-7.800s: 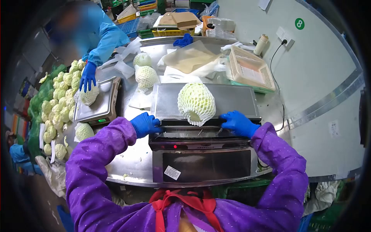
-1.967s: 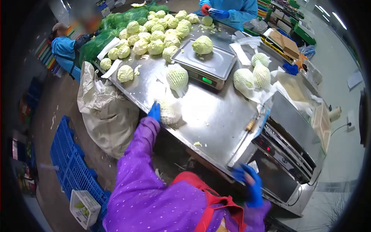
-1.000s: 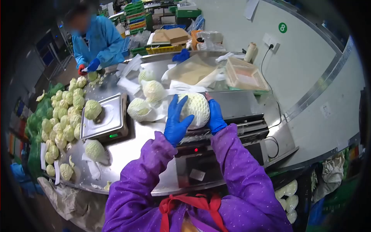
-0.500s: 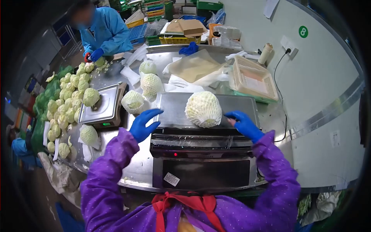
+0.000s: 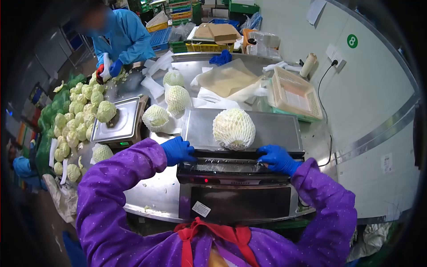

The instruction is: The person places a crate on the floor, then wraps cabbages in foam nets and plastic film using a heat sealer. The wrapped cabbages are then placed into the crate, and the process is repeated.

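A cabbage in a white foam net (image 5: 234, 129) sits on the metal plate of a wrapping machine (image 5: 240, 204). In front of it, clear plastic film (image 5: 229, 166) lies across the machine's dark roller section. My left hand (image 5: 179, 151), in a blue glove, has its fingers curled down at the film's left end. At the right end, my right hand (image 5: 278, 159), gloved too, is closed with fingertips at the film's edge. Both hands are apart from the cabbage. The film between my fingers is barely visible.
More netted cabbages (image 5: 178, 99) stand left of the plate. A scale (image 5: 118, 120) carries a bare cabbage beside a large cabbage pile (image 5: 80, 107). A cream basket (image 5: 296, 93) sits at the right near a black cord (image 5: 327, 115). A co-worker in blue (image 5: 126, 35) handles cabbage at far left.
Both my hands have come down from beside the cabbage to the film at the machine's front, and their fingers have closed. The co-worker now holds something white.
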Demonstrator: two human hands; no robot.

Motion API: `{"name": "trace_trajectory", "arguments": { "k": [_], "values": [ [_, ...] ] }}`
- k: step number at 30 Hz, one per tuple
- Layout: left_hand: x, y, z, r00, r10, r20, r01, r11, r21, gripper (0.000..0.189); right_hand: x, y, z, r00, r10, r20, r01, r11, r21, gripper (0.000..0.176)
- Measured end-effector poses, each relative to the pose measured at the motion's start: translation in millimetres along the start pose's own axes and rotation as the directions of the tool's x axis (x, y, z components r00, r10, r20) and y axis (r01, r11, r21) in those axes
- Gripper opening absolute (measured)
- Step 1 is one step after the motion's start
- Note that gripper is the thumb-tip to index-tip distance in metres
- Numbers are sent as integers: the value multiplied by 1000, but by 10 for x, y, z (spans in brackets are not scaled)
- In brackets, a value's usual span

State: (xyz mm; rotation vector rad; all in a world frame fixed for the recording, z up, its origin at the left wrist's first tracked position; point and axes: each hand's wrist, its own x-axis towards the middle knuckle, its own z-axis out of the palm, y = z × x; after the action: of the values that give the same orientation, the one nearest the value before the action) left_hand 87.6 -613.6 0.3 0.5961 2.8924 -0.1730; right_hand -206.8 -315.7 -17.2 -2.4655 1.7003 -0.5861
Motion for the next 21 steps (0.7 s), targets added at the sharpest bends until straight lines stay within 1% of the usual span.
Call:
{"name": "trace_trajectory", "arguments": {
  "k": [1,2,3,4,7,8,9,10,11,13,15,16,17,18,19,20,21],
  "values": [
    [8,-26,10,999,36,-42,-36,999,-6,36,-7,-52,2,959,282,-36,-252,901,353,18],
    [17,-54,14,998,49,-43,-50,998,-24,35,-19,-119,3,844,536,30,-420,623,660,14],
    [29,-71,23,997,63,-45,-65,997,-44,33,-14,-179,-16,679,710,187,-469,223,855,11],
    [48,-75,45,996,80,-46,-83,994,-65,32,57,-290,-66,653,737,174,-319,59,946,16],
    [242,38,261,966,47,-254,-98,977,-189,30,-1,-329,148,659,731,177,-24,-215,976,15],
    [252,146,309,924,-158,-347,-24,885,-465,20,-18,-387,94,643,745,179,-15,-222,975,15],
    [221,385,24,839,-538,-81,64,246,-967,13,-64,-484,-18,625,761,173,-32,-197,980,13],
    [130,435,-146,786,-619,-7,9,24,-1000,10,-131,-619,-167,608,776,169,-51,-174,983,12],
    [13,464,-281,730,-678,90,-64,-199,-978,9,-189,-749,-343,591,789,169,-73,-156,985,11],
    [-267,549,-623,710,-694,-123,-359,-205,-910,7,-259,-955,-817,644,757,113,-45,-111,993,13],
    [-406,498,-1253,625,-716,-311,-482,-40,-876,5,-242,-887,-1238,762,631,-147,29,194,981,12],
    [-312,414,-1364,570,-728,-381,-548,9,-837,11,-45,-826,-1386,723,625,-295,59,370,927,16],
    [-163,280,-1482,506,-728,-463,-612,75,-787,19,204,-736,-1496,676,580,-454,87,549,831,23],
    [37,19,-1445,555,-629,-544,-407,365,-837,33,380,-472,-1375,700,510,-501,-76,750,657,36],
    [250,-271,-1296,622,-521,-585,-177,634,-753,48,499,-127,-1163,734,430,-526,-222,883,413,51],
    [409,-500,-1170,735,-364,-572,0,844,-536,60,560,137,-1054,870,281,-405,-258,960,113,63],
    [535,-682,-994,843,-232,-485,130,963,-235,73,599,347,-944,960,172,-220,-215,957,-194,75]
  ]
}}
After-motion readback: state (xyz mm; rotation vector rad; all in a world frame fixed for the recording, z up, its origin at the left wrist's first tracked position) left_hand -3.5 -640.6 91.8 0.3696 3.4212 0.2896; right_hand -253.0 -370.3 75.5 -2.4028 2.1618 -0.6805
